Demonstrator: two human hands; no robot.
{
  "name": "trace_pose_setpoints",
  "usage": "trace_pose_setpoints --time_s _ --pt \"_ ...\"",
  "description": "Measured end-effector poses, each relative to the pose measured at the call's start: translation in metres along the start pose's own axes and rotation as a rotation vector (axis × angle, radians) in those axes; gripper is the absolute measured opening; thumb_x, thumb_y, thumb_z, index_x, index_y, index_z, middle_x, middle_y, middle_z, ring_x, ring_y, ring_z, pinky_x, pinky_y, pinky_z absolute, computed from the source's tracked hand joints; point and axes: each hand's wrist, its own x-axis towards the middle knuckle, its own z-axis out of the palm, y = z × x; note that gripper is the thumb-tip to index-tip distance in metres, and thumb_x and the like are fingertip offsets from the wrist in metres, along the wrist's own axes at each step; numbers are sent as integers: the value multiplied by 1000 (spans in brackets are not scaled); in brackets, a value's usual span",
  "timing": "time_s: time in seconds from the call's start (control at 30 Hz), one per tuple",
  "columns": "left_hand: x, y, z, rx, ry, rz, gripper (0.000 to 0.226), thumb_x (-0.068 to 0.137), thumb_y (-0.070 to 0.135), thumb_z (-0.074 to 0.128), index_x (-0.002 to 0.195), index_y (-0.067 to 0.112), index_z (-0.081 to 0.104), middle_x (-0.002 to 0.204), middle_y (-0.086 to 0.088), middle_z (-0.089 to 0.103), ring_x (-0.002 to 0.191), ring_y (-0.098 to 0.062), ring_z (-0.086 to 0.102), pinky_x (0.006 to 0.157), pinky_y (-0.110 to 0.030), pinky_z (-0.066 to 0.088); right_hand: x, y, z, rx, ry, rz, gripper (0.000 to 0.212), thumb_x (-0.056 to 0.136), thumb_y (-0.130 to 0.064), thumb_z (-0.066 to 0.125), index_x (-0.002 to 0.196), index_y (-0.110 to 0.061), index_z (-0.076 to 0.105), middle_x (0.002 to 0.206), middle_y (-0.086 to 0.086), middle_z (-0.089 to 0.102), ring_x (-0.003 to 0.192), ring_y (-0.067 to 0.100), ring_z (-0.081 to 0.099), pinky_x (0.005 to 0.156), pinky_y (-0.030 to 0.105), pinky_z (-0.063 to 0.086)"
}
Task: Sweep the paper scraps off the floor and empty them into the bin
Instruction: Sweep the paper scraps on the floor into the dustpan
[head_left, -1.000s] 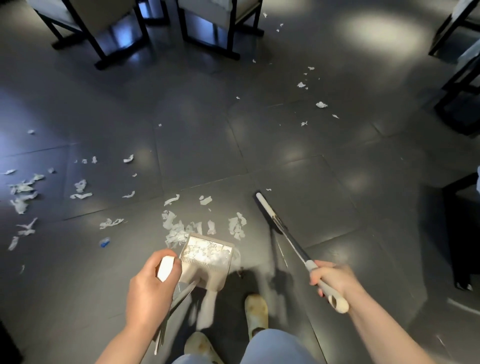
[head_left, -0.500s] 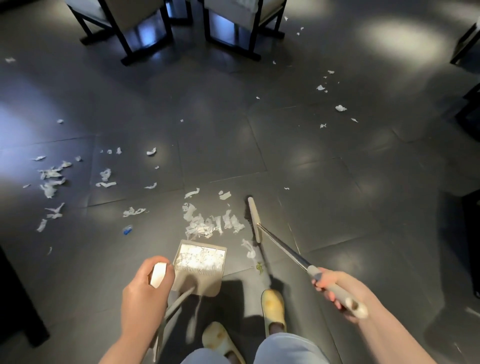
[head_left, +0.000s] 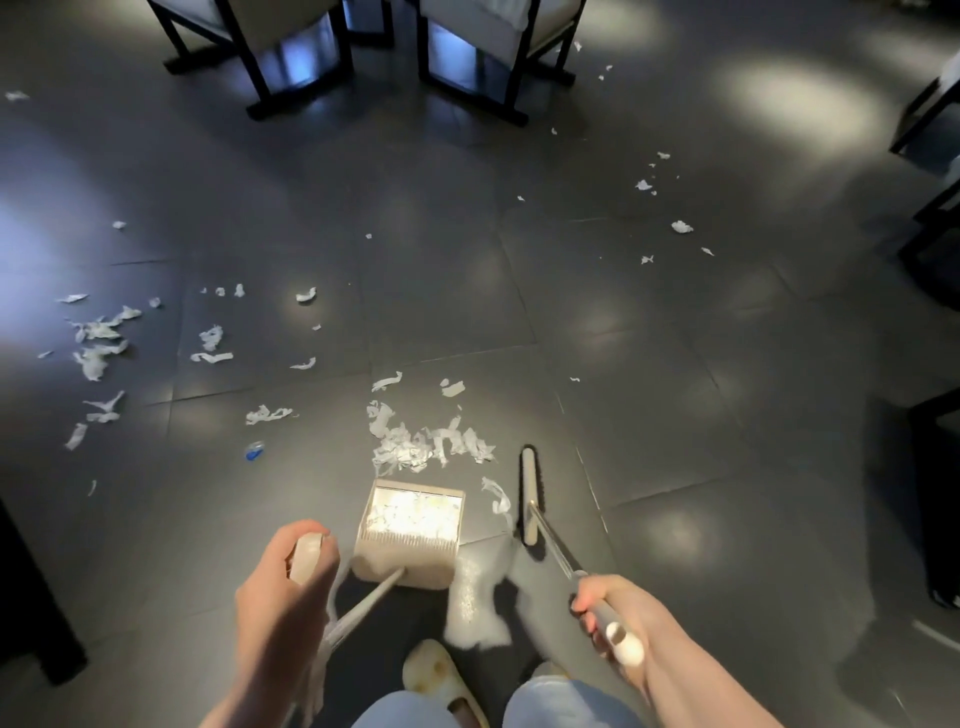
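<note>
paper scraps (head_left: 426, 444) lie heaped before the dustpan (head_left: 410, 530), left hand (head_left: 283, 597) gripping its handle, right hand (head_left: 615, 616) gripping the broom (head_left: 530, 493), which likely must sweep them in next.

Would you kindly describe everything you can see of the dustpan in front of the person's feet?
The dustpan is a beige, plastic-looking pan with a comb-like toothed ridge along its rear edge. It sits on the dark tiled floor, open mouth facing the heap of paper scraps just beyond it, and already holds white scraps, brightly lit. A long thin handle slants back from its rear, and the left hand grips the pale top end. The broom head lies to its right, apart.
</note>
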Motion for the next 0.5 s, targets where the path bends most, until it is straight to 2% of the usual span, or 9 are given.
trace_pose_setpoints --time_s 0.1,0.2,0.27,0.33,0.37,0.5 --pt "3 -4 -5 1 27 -20 13 89 22 64 87 35 64 70 -6 62 60 -34 59 55 -37 49 6 -26 16 2 -91 -11 14 58 1 58 70 -6 54 58 8 48 25 8 39 28 7 26" --pt "5 -2 -6 4 29 -7 11 89 21 64 88 32 65 71 -7 62 59 -34 59 54 -35 48 16 -56 20 38 -166 5 14 79 3 48 71 -8 51 58 4 51 26 4 42 25 9 29" --pt "6 3 -5 -1 2 3 11 89 19 64 86 28 65 70 -9 62 56 -32 56 52 -33 47 19 -66 15 0 -206 -7 14 82 2 45 73 -8 49 62 3 49 27 4 42 24 10 29" --pt "7 8 -1 2 -22 19 11 89 19 63 87 29 66 70 -6 62 57 -29 55 55 -34 48 16 -69 8 -47 -228 -47 11 78 2 50 81 -8 50 66 3 48 28 5 41 24 11 29" --pt "7 10 2 9 -29 24 11 89 20 63 89 31 66 69 -2 63 58 -29 56 59 -36 49 16 -68 3 -82 -228 -76 16 73 2 53 84 -9 52 67 3 49 29 6 40 25 11 29" --pt "8 24 16 45 -35 60 16 89 24 63 92 40 63 72 13 63 64 -30 60 68 -40 51 5 -80 -20 -225 -167 -188 25 55 -5 59 80 -11 58 67 3 51 33 9 39 28 12 27"
